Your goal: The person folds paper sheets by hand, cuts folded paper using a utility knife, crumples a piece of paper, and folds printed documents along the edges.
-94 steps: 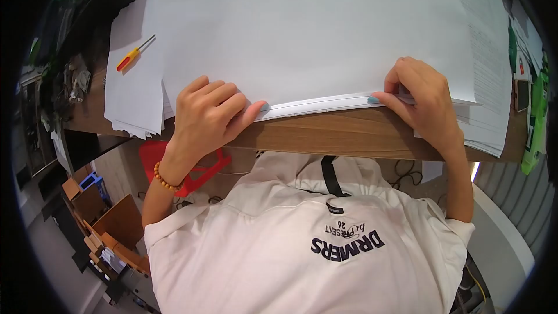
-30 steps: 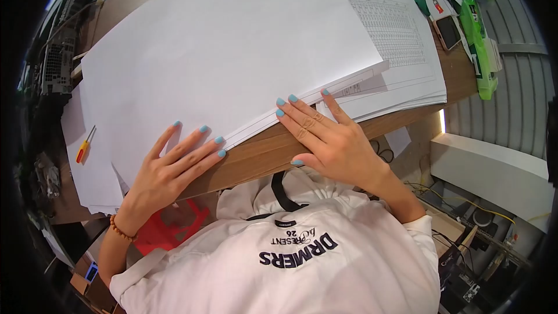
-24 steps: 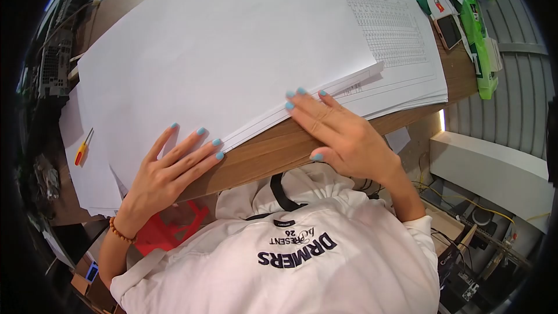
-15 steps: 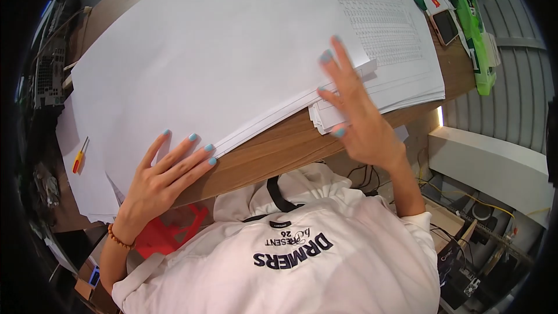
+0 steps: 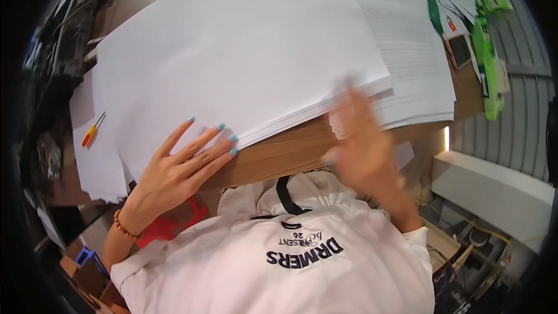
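A large white sheet of paper (image 5: 244,46) spreads over the wooden desk, with a narrow folded strip (image 5: 285,121) along its near edge. My left hand (image 5: 180,166) lies flat on the sheet's near-left part, fingers stretched out and fingertips beside that strip. At the strip's right end, my right hand (image 5: 366,139) is smeared by motion, its fingers overlapping the edge. Under and beyond this end lie printed sheets with tables (image 5: 407,46), stacked unevenly.
A yellow-and-red screwdriver (image 5: 93,129) rests on paper at the left. A phone (image 5: 459,52) and green packages (image 5: 487,70) are along the right side. The desk's wooden front edge (image 5: 273,160) runs close to my body. A red plastic stool (image 5: 174,221) is below.
The whole view has shifted, moving the scene right and slightly down. My right hand has come closer to the sheet's near edge and is more blurred. My left hand stays on the sheet.
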Demonstrator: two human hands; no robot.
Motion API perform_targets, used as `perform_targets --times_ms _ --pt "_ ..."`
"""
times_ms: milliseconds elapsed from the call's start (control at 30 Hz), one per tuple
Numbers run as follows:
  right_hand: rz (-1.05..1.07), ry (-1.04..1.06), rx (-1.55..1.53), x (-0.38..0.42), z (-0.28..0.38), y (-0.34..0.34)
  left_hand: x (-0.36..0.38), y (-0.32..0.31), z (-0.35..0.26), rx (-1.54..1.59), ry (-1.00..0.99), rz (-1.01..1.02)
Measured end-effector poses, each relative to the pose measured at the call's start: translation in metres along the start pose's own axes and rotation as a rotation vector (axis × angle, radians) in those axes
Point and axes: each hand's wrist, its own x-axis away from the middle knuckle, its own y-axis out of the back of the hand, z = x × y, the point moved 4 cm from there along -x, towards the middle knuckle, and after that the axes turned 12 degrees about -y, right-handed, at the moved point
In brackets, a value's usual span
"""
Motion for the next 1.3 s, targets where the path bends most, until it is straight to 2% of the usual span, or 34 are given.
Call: perform_targets --times_ms 33,100,167,233,300,433,833,1000,1133,1233,1300 --pt "0.146 0.086 -0.173 0.002 0.024 -0.013 -0.004 0.003 -0.005 -0.037 -0.02 -0.028" --pt "0.237 0.148 -0.149 0.002 0.046 -0.037 -0.008 0.004 -0.02 -0.097 -0.012 -0.056" --pt "0.228 0.16 -0.124 0.005 0.05 -0.048 -0.013 -0.011 -0.033 -0.202 0.129 -0.114" --pt "0.214 0.168 -0.088 0.004 0.05 -0.053 -0.021 -0.023 -0.04 -0.042 0.293 -0.355" --pt "0.214 0.104 -0.056 0.005 0.047 -0.055 -0.02 -0.027 -0.046 -0.078 0.337 -0.359" --pt "0.225 0.144 -0.091 0.004 0.046 -0.052 -0.009 -0.034 -0.05 -0.01 0.428 -0.407" --pt "0.253 0.145 -0.042 0.004 0.048 -0.052 0.034 -0.044 -0.055 -0.191 0.668 -0.374" --pt "0.289 0.144 -0.037 0.003 0.047 -0.052 0.04 -0.04 -0.056 -0.303 0.684 -0.3" --pt "0.287 0.149 -0.012 0.002 0.049 -0.053 0.061 -0.043 -0.054 -0.422 0.818 -0.193" --pt "0.275 0.151 -0.018 0.001 0.05 -0.052 0.069 -0.044 -0.056 -0.472 0.834 -0.156" --pt "0.269 0.14 0.02 0.001 0.049 -0.052 0.071 -0.044 -0.057 -0.454 0.812 -0.215"
